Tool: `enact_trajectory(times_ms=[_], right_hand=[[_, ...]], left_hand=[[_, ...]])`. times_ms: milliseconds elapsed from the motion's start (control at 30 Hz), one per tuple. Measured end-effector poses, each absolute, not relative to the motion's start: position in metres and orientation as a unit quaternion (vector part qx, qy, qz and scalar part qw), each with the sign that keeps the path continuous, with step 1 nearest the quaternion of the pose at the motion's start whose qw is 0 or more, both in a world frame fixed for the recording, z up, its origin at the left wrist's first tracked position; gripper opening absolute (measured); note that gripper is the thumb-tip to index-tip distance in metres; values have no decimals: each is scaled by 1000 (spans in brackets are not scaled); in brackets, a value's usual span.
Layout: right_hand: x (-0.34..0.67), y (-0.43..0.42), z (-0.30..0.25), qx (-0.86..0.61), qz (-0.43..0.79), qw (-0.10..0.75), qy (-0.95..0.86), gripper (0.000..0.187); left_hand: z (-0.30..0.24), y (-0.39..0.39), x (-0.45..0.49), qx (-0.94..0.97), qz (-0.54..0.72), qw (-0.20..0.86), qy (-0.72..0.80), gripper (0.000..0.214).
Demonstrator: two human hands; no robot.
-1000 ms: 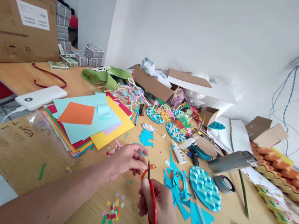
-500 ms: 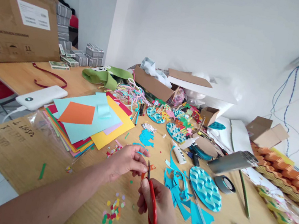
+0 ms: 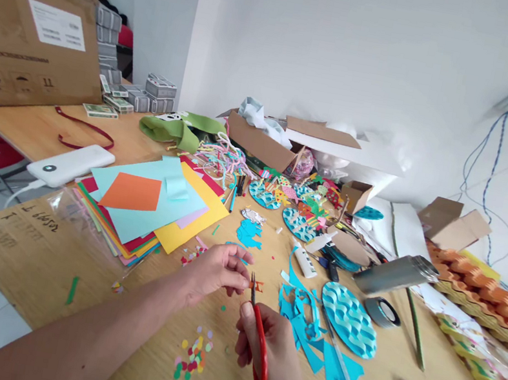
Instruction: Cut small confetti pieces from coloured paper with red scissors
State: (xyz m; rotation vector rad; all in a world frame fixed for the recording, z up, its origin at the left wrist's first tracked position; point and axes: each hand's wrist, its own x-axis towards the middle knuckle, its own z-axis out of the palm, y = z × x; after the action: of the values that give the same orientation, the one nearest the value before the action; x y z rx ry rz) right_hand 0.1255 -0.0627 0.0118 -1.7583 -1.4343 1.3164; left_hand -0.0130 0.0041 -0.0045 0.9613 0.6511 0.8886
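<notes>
Orange paper piece: small and narrow, above the tabletop at the left fingertips, with the scissor blades crossing in front; its outline is too small to read.
Left hand: thumb and fingers drawn together in a pinch that appears to grip the orange paper piece by its near end.
Right hand: curled round the handles of the red-handled scissors, gripping them with the blades pointing away from the body.
Blades: only slightly parted at the tips; whether paper lies between their edges cannot be told.
Step in hand: trimming the small orange piece, judging by the blades set against it.
Next snip: seems to call for a firm left pinch, fingertips clear of the blades, and the paper turned to suit a short cut.
Confetti dots: loosely spread on the wooden table, nearer the body than the hands.
Blue paper offcuts: to the right of the right hand, near a wavy blue oval.
Orange sheet: on top of the coloured paper stack, left of the hands.
</notes>
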Motion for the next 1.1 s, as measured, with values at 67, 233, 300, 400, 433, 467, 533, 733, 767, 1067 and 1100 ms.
enact_trajectory(times_ms=[67, 233, 300, 400, 433, 467, 533, 733, 767, 1067, 1100], right_hand=[[125, -63, 12, -648, 487, 257, -526, 53], [125, -63, 12, -650, 487, 259, -523, 54], [124, -63, 12, -651, 483, 260, -525, 54], [124, -64, 11, -655, 480, 262, -522, 55], [124, -64, 11, -656, 480, 262, -520, 55], [123, -64, 11, -656, 481, 263, -519, 55], [123, -64, 11, -656, 484, 263, -517, 55], [124, -64, 13, -639, 495, 271, -522, 53], [124, -65, 14, -636, 498, 272, -523, 53], [123, -67, 16, -629, 504, 282, -521, 50], [124, -66, 16, -628, 505, 283, -520, 50]], left_hand=[[-3, 4, -13, 444, 413, 734, 306, 36], [-1, 3, -12, 447, 416, 728, 312, 34], [-2, 3, -12, 441, 419, 732, 308, 35], [-3, 3, -11, 425, 420, 745, 297, 36], [-3, 3, -11, 421, 420, 748, 294, 36], [-3, 3, -10, 418, 420, 750, 294, 36], [-2, 2, -10, 418, 421, 747, 300, 35], [2, 0, -10, 446, 431, 716, 320, 32], [3, 0, -10, 446, 431, 718, 314, 31], [3, 0, -10, 440, 430, 734, 287, 30], [3, 0, -10, 436, 430, 738, 283, 30]])
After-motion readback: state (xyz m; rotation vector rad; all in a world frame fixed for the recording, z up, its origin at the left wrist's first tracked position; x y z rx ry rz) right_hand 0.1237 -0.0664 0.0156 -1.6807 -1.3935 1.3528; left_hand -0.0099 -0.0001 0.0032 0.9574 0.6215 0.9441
